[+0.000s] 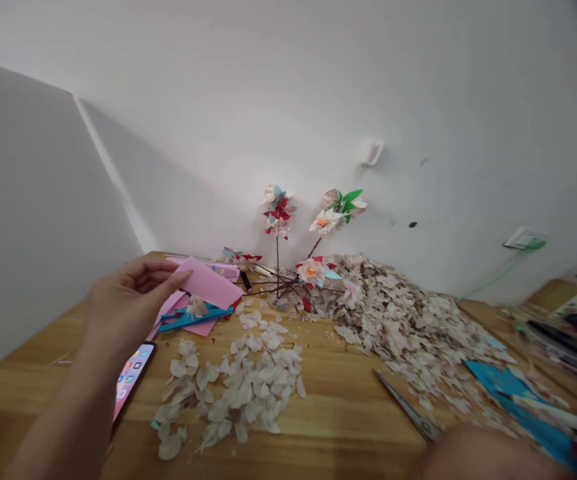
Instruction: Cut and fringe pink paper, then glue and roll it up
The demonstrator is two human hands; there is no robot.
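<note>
My left hand is closed on a piece of pink paper, pinched between thumb and fingers above the left side of the table. Just below it lie a blue strip-like tool with a pale petal cluster on it and more pink paper. At the bottom right edge, my right hand shows only as a blurred patch, its fingers not visible. It is nearest to the scissors, whose blades point up and left on the wood; the hand covers their handle end.
Dried petals lie in a small heap and a large pile. Handmade flowers on stems lean by the wall. A lit phone lies under my left forearm. Blue paper and a clear container are at right.
</note>
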